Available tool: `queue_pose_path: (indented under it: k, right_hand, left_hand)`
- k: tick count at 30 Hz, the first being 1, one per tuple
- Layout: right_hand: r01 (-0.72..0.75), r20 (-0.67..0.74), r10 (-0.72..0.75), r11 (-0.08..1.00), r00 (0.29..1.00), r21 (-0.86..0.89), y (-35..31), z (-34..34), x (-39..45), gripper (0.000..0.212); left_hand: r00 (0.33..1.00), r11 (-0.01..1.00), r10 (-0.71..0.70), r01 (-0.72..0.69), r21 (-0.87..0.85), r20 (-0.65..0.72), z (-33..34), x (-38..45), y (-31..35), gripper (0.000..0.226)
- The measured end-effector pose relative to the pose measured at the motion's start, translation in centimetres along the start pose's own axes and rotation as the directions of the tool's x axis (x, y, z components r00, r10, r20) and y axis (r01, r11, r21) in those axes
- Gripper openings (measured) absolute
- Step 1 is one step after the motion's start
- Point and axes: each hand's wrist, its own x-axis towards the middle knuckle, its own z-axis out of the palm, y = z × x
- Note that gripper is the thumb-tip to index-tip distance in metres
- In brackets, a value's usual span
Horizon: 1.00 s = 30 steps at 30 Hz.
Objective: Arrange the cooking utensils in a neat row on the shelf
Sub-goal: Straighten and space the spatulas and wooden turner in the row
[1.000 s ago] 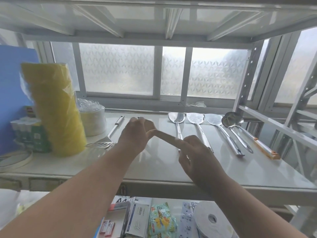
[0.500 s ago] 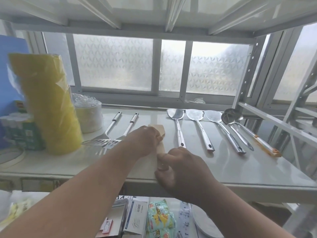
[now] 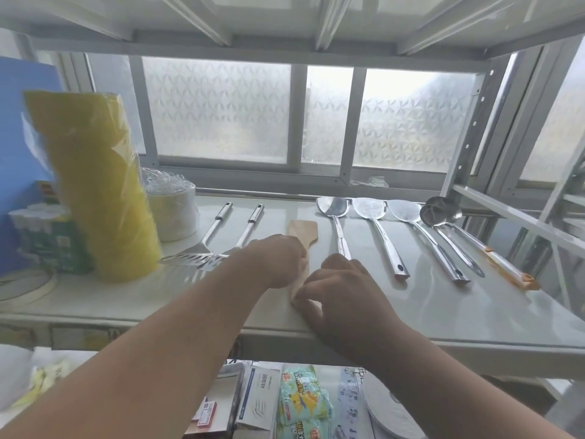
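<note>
We look down on a pale, glossy shelf [image 3: 474, 312] inside a light metal rack, with a frosted, patterned window [image 3: 218, 112] running along behind its back edge. Near the middle of the shelf lies a wooden spatula [image 3: 303, 233], blade toward the back edge, handle toward the front edge. Our left hand [image 3: 278, 261] rests over the middle of its handle, fingers curled against the wood, while our right hand [image 3: 342, 299] pinches the handle's end close to the front edge.

Toward the right edge, three steel turners [image 3: 376, 223] and a ladle [image 3: 449, 226] lie in a row, heads toward the back edge; an orange-handled utensil [image 3: 509, 270] lies just beside the ladle, nearest the right edge. Left of the wooden spatula, two slotted steel spatulas [image 3: 205, 251] lie the other way round, their slotted heads overlapping toward the front.

At the left end stand a tall yellow stack wrapped in clear plastic [image 3: 98, 185], a wrapped white stack [image 3: 172, 213] behind it, and green packets [image 3: 50, 242] against a blue panel [image 3: 22, 122]. On the level below, we see boxes and a printed packet [image 3: 300, 403].
</note>
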Motion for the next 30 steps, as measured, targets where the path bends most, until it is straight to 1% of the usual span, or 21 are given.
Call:
queue_pose_path:
  k: [2, 3, 8, 11, 14, 18, 20, 24, 27, 30]
  right_hand:
    - [-0.031, 0.016, 0.031, 0.999, 0.999, -0.018, 0.1, 0.1, 0.5, 0.033]
    - [-0.045, 0.021, 0.045, 0.999, 0.999, -0.019, 0.1, 0.2, 0.6, 0.033]
    - [-0.072, 0.033, 0.073, 0.997, 0.997, -0.029, 0.4, 0.4, 0.7, 0.035]
    - [-0.075, 0.08, 0.078, 0.996, 0.994, -0.041, 0.6, 0.3, 0.9, 0.041]
    - [-0.077, 0.121, 0.083, 0.996, 0.989, -0.052, 0.6, 0.2, 1.1, 0.042]
    - [-0.111, 0.138, 0.115, 0.993, 0.984, -0.038, 0.5, 0.3, 1.0, 0.037]
    - [-0.119, 0.153, 0.125, 0.992, 0.98, -0.047, 0.4, 0.4, 0.9, 0.041]
    - [-0.112, 0.174, 0.121, 0.992, 0.977, -0.059, 0.3, 0.5, 0.9, 0.053]
    - [-0.111, 0.183, 0.12, 0.992, 0.976, -0.062, 0.3, 0.6, 0.9, 0.058]
    - [-0.11, 0.193, 0.12, 0.992, 0.974, -0.06, 0.3, 0.7, 0.9, 0.06]
  left_hand:
    - [0.999, 0.999, 0.01, -0.011, 0.033, 0.04, -0.1, 0.5, 0.5, 0.03]
    - [0.999, 0.999, 0.013, -0.015, 0.04, 0.046, -0.1, 0.8, 0.6, 0.034]
    - [0.999, 0.999, -0.009, 0.007, 0.051, 0.032, -0.3, 2.0, 1.1, 0.037]
    - [0.999, 0.999, -0.03, 0.029, 0.017, 0.027, 0.0, 2.3, 1.6, 0.03]
    - [0.999, 0.999, -0.048, 0.049, -0.012, 0.017, 0.1, 2.6, 1.8, 0.022]
    - [0.997, 0.998, -0.065, 0.063, -0.025, -0.053, 0.7, 2.8, 1.7, 0.018]
    - [0.991, 0.996, -0.072, 0.067, -0.051, -0.113, 1.3, 2.9, 1.5, 0.021]
    - [0.971, 0.98, -0.108, 0.068, -0.187, -0.213, 2.0, 3.2, 0.6, 0.026]
    - [0.972, 0.967, -0.106, 0.052, -0.249, -0.209, 2.1, 3.1, 0.1, 0.026]
    - [0.973, 0.964, -0.101, 0.044, -0.263, -0.207, 1.9, 2.8, 0.1, 0.022]
